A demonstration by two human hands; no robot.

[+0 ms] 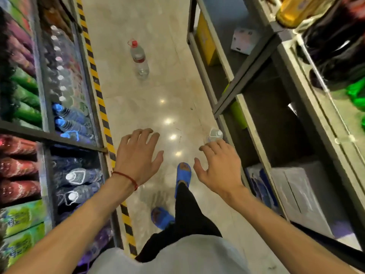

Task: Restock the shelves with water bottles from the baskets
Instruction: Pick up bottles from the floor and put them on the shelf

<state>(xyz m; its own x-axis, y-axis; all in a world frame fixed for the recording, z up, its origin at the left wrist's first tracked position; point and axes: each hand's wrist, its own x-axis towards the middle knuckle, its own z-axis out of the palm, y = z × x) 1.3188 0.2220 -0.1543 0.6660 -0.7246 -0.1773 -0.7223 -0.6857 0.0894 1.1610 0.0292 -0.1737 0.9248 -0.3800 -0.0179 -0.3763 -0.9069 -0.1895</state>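
Aisle floor (150, 107) holds a water bottle (139, 60); left hand (138, 157), right hand (219, 171) spread empty.

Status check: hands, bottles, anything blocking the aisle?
Left hand open, empty; right hand open, empty. Red-capped water bottle on the floor mid-aisle ahead; clear bottle by the right shelf, beyond the right fingers. No basket in view.

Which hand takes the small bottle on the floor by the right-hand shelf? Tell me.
Right. The right hand is open, its fingertips close beside the small water bottle; the left hand, also open, hangs over mid-aisle.
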